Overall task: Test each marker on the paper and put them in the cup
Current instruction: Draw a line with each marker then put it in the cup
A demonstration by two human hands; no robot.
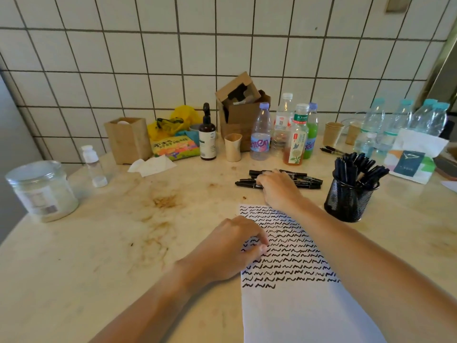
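The white paper point(306, 315), covered in rows of black squiggles, lies nearest on the table point(99, 268), the left hand point(230, 248) resting curled on its edge, while farther off the right hand point(279, 188) grips the loose black markers point(306, 180) beside the marker-filled mesh cup point(348, 201).

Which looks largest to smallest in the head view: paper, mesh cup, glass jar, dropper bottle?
1. Paper
2. Glass jar and mesh cup: look alike, so unranked
3. Dropper bottle, though it stands farther from the camera.
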